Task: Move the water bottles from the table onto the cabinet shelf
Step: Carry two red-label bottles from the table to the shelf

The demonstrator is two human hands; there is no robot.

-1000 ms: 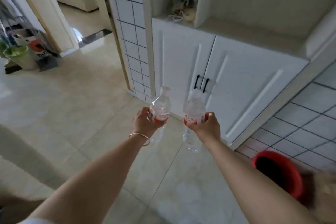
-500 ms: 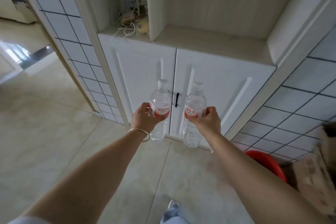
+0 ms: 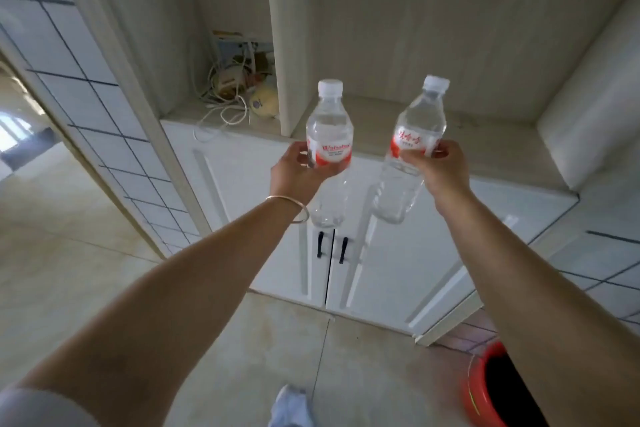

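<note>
My left hand [image 3: 298,172] grips a clear water bottle [image 3: 329,128] with a white cap and red-and-white label, held upright. My right hand [image 3: 438,168] grips a second clear water bottle [image 3: 414,135] with a red label, its cap tilted to the right. Both bottles are raised in front of the open cabinet shelf [image 3: 485,149], a pale wood surface above two white doors. The bottles hang in the air just before the shelf's front edge, not touching it.
A vertical divider [image 3: 282,45] splits the shelf; the left nook holds tangled cables and small items [image 3: 235,94]. Below are white cabinet doors with black handles [image 3: 332,250]. A red bucket [image 3: 485,388] stands on the floor at lower right. Tiled walls flank the cabinet.
I have stepped closer to the cabinet and lifted both bottles from door height up to shelf level. The right bottle now tilts to the right.
</note>
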